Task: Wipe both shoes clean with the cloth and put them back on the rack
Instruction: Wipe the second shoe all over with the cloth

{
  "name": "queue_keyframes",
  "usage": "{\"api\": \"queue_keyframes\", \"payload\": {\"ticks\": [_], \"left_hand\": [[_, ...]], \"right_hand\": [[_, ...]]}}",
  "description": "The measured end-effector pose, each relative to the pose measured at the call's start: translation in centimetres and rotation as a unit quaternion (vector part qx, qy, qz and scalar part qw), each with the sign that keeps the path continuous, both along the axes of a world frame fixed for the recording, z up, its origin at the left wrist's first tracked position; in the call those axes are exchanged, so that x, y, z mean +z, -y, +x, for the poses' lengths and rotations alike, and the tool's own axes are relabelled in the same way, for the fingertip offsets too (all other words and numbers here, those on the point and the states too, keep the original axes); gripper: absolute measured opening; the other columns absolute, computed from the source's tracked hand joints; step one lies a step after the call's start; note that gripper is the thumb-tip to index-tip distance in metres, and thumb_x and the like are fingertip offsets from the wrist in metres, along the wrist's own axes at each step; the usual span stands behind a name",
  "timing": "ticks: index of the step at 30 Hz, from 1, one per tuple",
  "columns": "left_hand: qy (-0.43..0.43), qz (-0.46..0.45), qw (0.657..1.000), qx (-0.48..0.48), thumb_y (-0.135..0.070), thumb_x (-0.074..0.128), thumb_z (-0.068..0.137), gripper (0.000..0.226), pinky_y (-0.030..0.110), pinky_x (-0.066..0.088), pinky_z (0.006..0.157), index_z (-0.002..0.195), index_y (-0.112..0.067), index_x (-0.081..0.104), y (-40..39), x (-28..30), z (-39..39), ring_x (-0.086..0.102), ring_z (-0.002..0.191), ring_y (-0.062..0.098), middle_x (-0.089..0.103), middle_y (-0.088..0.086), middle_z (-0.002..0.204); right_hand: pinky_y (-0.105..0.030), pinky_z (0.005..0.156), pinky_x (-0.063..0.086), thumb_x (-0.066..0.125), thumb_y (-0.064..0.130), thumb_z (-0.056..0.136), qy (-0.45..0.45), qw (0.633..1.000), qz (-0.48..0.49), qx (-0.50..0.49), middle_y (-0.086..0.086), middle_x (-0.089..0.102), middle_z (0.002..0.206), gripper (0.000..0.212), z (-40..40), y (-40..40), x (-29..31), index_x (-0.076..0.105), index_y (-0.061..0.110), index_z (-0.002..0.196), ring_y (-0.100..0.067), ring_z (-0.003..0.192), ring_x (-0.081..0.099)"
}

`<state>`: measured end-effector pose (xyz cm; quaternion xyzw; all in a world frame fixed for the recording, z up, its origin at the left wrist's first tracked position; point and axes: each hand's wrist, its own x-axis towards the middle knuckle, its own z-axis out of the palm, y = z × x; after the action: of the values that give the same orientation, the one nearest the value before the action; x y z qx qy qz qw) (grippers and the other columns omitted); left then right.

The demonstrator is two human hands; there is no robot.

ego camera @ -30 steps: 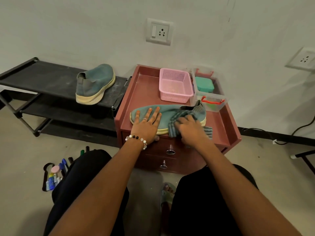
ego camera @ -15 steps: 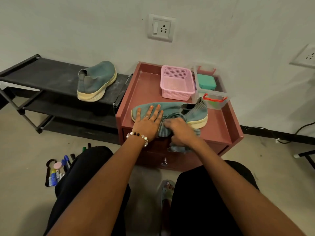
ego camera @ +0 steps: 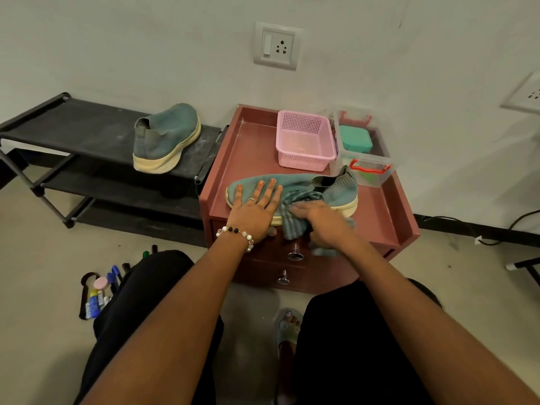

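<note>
A teal knit shoe (ego camera: pixel 340 190) with a cream sole lies on its side on the red-brown drawer cabinet (ego camera: pixel 251 150), toe to the left. My left hand (ego camera: pixel 255 207) presses flat on its toe, fingers straight. My right hand (ego camera: pixel 320 220) holds a striped grey-green cloth (ego camera: pixel 295 219) against the shoe's middle and sole, near the cabinet's front edge. The second teal shoe (ego camera: pixel 166 138) stands upright on the top shelf of the black rack (ego camera: pixel 87 133) at the left.
A pink basket (ego camera: pixel 304 141) and a clear box with a green container (ego camera: pixel 366 150) stand at the cabinet's back. Pens and small bottles (ego camera: pixel 99 290) lie on the floor by my left knee. A wall socket (ego camera: pixel 276 46) is above.
My right hand and the cloth slid from the shoe's heel end toward its middle and front edge, then slightly back up onto the shoe. My left hand stayed on the toe.
</note>
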<state>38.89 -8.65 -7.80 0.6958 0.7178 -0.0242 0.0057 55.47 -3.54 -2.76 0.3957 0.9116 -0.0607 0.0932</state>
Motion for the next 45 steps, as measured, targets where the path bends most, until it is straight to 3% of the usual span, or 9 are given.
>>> {"api": "queue_keyframes", "payload": {"ticks": [3, 7, 13, 17, 23, 29, 34, 39, 45], "left_hand": [[0.000, -0.011, 1.000, 0.000, -0.053, 0.055, 0.088, 0.103, 0.060, -0.007, 0.112, 0.151, -0.016, -0.017, -0.2, 0.0, -0.1, -0.011, 0.148, 0.023, -0.019, 0.002, 0.159], [-0.005, -0.010, 1.000, 0.004, -0.052, 0.055, 0.089, 0.101, 0.061, -0.006, 0.112, 0.151, -0.014, -0.015, -0.4, -0.1, 0.1, -0.009, 0.148, 0.024, -0.018, 0.003, 0.159], [-0.012, 0.010, 1.000, -0.002, -0.015, 0.034, 0.100, 0.070, 0.061, -0.005, 0.112, 0.151, -0.010, -0.015, 0.0, 0.1, 0.1, -0.011, 0.148, 0.023, -0.020, 0.005, 0.159], [0.001, -0.023, 1.000, -0.003, -0.049, 0.051, 0.092, 0.096, 0.060, -0.008, 0.112, 0.151, -0.011, -0.016, -0.2, 0.2, -0.1, -0.013, 0.147, 0.022, -0.021, 0.004, 0.159], [-0.006, -0.019, 1.000, 0.001, -0.054, 0.054, 0.088, 0.102, 0.060, -0.008, 0.112, 0.151, -0.011, -0.014, -0.3, 0.0, 0.1, -0.012, 0.147, 0.023, -0.018, 0.004, 0.159], [-0.011, -0.012, 1.000, -0.003, -0.016, 0.034, 0.100, 0.070, 0.060, -0.005, 0.114, 0.151, -0.008, -0.014, 0.1, 0.8, 0.2, -0.013, 0.147, 0.023, -0.020, 0.006, 0.159], [0.000, -0.044, 0.999, -0.015, -0.050, 0.051, 0.091, 0.099, 0.061, -0.008, 0.111, 0.150, -0.009, -0.016, -0.4, 0.3, -0.3, -0.016, 0.147, 0.024, -0.023, 0.005, 0.157], [-0.010, -0.048, 0.999, -0.016, -0.055, 0.052, 0.088, 0.103, 0.061, -0.008, 0.111, 0.150, -0.010, -0.016, -0.8, 0.1, -0.3, -0.016, 0.146, 0.024, -0.023, 0.005, 0.158], [-0.030, -0.026, 0.999, -0.022, -0.007, 0.032, 0.098, 0.069, 0.061, -0.004, 0.112, 0.151, -0.007, -0.013, -0.1, 0.8, -0.1, -0.015, 0.147, 0.025, -0.023, 0.006, 0.158]], "right_hand": [[-0.054, 0.106, 0.026, 0.041, 0.009, 0.094, 0.027, 0.987, 0.122, -0.100, 0.002, 0.039, 0.144, 0.043, 0.8, 0.1, 0.4, 0.045, 0.021, 0.135, -0.021, 0.136, 0.028], [-0.054, 0.104, 0.028, 0.038, 0.010, 0.095, 0.024, 0.978, 0.101, -0.182, -0.014, 0.040, 0.140, 0.038, -2.9, 2.5, -0.2, 0.048, 0.005, 0.131, -0.035, 0.137, 0.022], [-0.047, 0.104, 0.038, 0.060, 0.007, 0.077, -0.049, 0.998, -0.021, -0.017, -0.004, 0.040, 0.145, 0.050, -3.5, 2.1, -1.4, 0.052, 0.015, 0.125, -0.031, 0.130, 0.032], [-0.055, 0.104, 0.032, 0.047, 0.003, 0.088, -0.011, 0.996, 0.050, -0.070, 0.011, 0.032, 0.151, 0.063, 0.9, -0.3, -0.1, 0.036, 0.034, 0.142, -0.020, 0.136, 0.027], [-0.058, 0.102, 0.028, 0.038, 0.009, 0.095, 0.004, 0.979, 0.095, -0.179, -0.008, 0.035, 0.143, 0.042, -1.8, 2.1, -1.1, 0.041, 0.009, 0.137, -0.031, 0.138, 0.019], [-0.032, 0.107, 0.018, 0.069, 0.020, 0.077, -0.061, 0.997, 0.049, 0.022, -0.009, 0.043, 0.140, 0.059, -3.9, 2.3, -2.3, 0.047, 0.008, 0.130, -0.023, 0.130, 0.037], [-0.040, 0.102, 0.039, 0.054, 0.006, 0.087, -0.080, 0.994, 0.072, -0.028, 0.004, 0.037, 0.149, 0.059, 0.8, -1.1, -2.0, 0.044, 0.030, 0.140, -0.027, 0.127, 0.034], [-0.045, 0.102, 0.036, 0.045, 0.006, 0.093, -0.067, 0.978, 0.156, -0.121, -0.004, 0.037, 0.147, 0.043, 0.4, -1.0, -1.9, 0.049, 0.015, 0.135, -0.029, 0.132, 0.031], [-0.028, 0.097, 0.035, 0.056, 0.015, 0.090, -0.128, 0.989, 0.061, -0.042, -0.010, 0.048, 0.132, 0.039, -4.6, 1.8, -4.4, 0.053, 0.005, 0.127, -0.021, 0.116, 0.043]]}}
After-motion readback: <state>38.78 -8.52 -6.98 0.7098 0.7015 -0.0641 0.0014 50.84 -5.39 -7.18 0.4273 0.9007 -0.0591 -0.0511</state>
